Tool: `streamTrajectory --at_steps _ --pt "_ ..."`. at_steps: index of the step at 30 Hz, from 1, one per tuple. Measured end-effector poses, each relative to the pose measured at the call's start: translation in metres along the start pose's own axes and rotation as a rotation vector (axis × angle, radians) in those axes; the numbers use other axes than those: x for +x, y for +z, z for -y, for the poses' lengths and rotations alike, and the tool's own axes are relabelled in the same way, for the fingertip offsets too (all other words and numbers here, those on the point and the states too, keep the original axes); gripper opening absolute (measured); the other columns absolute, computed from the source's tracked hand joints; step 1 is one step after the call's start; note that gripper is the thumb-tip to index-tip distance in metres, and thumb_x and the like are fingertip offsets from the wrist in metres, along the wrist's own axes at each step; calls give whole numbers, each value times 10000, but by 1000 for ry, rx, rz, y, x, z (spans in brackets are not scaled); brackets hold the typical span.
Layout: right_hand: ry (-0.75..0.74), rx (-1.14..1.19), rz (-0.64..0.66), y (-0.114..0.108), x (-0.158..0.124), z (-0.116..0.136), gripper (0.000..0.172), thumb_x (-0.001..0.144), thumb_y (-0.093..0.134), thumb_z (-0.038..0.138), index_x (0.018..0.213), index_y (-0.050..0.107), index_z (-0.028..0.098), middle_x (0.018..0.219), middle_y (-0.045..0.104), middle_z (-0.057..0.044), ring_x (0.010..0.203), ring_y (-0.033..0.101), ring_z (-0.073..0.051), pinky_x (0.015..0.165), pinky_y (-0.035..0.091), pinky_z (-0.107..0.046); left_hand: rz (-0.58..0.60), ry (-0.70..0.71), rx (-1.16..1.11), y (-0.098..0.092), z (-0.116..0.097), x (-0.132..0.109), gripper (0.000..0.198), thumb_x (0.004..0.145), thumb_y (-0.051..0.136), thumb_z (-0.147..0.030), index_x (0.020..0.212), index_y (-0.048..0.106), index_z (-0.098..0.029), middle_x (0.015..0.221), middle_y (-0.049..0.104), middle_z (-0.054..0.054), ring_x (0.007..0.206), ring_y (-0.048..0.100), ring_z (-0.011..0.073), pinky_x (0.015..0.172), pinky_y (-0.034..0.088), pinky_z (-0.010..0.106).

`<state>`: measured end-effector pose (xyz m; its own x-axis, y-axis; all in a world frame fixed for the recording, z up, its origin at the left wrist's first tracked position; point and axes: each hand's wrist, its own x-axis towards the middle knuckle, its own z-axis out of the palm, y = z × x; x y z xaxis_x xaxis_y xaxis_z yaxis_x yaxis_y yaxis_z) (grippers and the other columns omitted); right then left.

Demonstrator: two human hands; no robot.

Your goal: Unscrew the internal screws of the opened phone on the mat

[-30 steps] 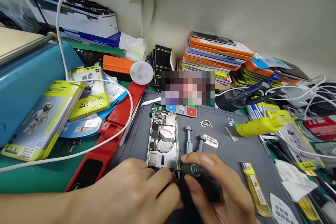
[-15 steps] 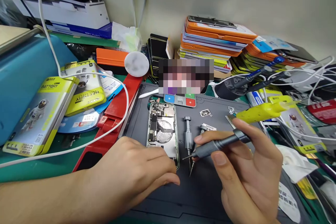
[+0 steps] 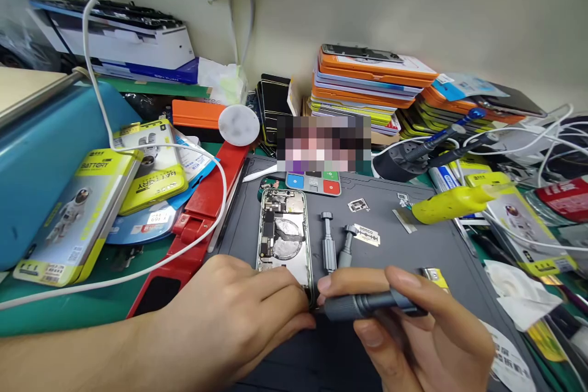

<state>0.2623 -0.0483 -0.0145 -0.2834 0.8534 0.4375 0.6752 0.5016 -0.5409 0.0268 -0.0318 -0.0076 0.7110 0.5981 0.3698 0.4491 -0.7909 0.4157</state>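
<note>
An opened phone (image 3: 291, 214) lies on the dark grey work mat (image 3: 239, 211), its board and a round coil showing. My left hand (image 3: 252, 312) is closed around its lower end, which it hides. In my right hand (image 3: 436, 324) is a grey precision screwdriver (image 3: 342, 308), held level between thumb and fingers. Its tip points left at the phone's lower right corner, close to my left fingertips; whether it touches is hidden. Two more items lie beside the phone: a grey screwdriver (image 3: 327, 242) and a second, tilted screwdriver (image 3: 346, 248), partly behind my right fingers.
A razor blade (image 3: 367, 234), a small metal plate (image 3: 358, 204) and a yellow bottle (image 3: 452, 203) lie on the mat. Battery packs (image 3: 82, 214), a red clamp-like tool (image 3: 206, 196) and a white cable (image 3: 225, 184) crowd the left. Stacked orange boxes (image 3: 376, 67) stand behind.
My right hand has moved down and left with the screwdriver, bringing its tip to the phone's lower corner. My left hand stays at the phone. The view has tilted slightly upward.
</note>
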Motion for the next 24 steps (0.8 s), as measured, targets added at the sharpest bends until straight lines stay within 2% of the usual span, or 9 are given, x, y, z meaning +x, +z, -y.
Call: streamTrajectory --at_steps 3,6,9,11,13,16,19,21,24 --pt "-194 1 61 -4 2 0 577 1034 271 164 1581 142 29 1184 455 14 1332 353 241 1214 435 175 2 3 36 0 -1 0 169 1123 493 -253 1053 635 -193 899 661 -29 616 603 160 505 327 364" --pt "-171 -27 -21 -6 9 -1 639 1023 242 103 1645 99 73 1134 465 25 1252 404 251 1087 465 144 -21 20 56 2 -3 -2 154 1112 527 -255 1019 618 -174 880 658 -29 607 573 152 514 348 359" --pt "-93 -1 -45 -3 14 -1 653 1059 192 141 1694 48 93 1111 467 12 1175 411 274 981 457 176 -50 73 86 1 -4 -2 170 1100 541 -219 964 617 -151 907 682 -9 641 593 145 519 373 346" --pt "-69 39 -23 0 13 -2 636 1074 174 177 1691 50 90 1118 465 6 1175 392 289 979 451 219 -69 107 123 -2 -5 -1 188 1100 524 -198 978 653 -136 976 718 13 665 615 149 521 379 347" --pt "25 51 -55 1 11 -2 664 1094 196 303 1700 51 75 1094 468 1 1201 372 288 1017 442 247 -71 114 137 -5 -6 -1 242 1110 483 -182 989 686 -133 1021 739 23 661 618 145 517 370 347" --pt "217 104 -122 -3 10 -4 766 1083 226 566 1638 322 47 1020 468 -20 1257 347 263 1091 438 241 -41 104 77 -9 -7 -1 299 1124 439 -180 982 698 -141 993 741 22 677 638 142 524 368 345" --pt "284 153 -123 -8 11 -5 821 1072 225 652 1587 415 42 988 464 -27 1278 339 251 1140 444 218 -42 77 -37 -9 -6 -2 208 1114 507 -225 986 658 -161 880 702 -5 637 593 138 524 351 336" --pt "290 160 -120 -9 13 -5 823 1077 229 641 1610 396 35 989 464 -26 1280 342 251 1140 444 224 -12 -11 -260 -9 -3 1 140 1104 561 -259 1021 644 -183 850 690 -48 650 607 100 572 393 277" --pt "256 135 -130 -5 14 -2 807 1098 235 550 1706 258 19 1036 471 -21 1258 367 264 1087 439 262 185 -411 -789 -12 2 8 268 1133 525 -388 1027 671 -190 837 728 -57 770 652 55 720 440 156"
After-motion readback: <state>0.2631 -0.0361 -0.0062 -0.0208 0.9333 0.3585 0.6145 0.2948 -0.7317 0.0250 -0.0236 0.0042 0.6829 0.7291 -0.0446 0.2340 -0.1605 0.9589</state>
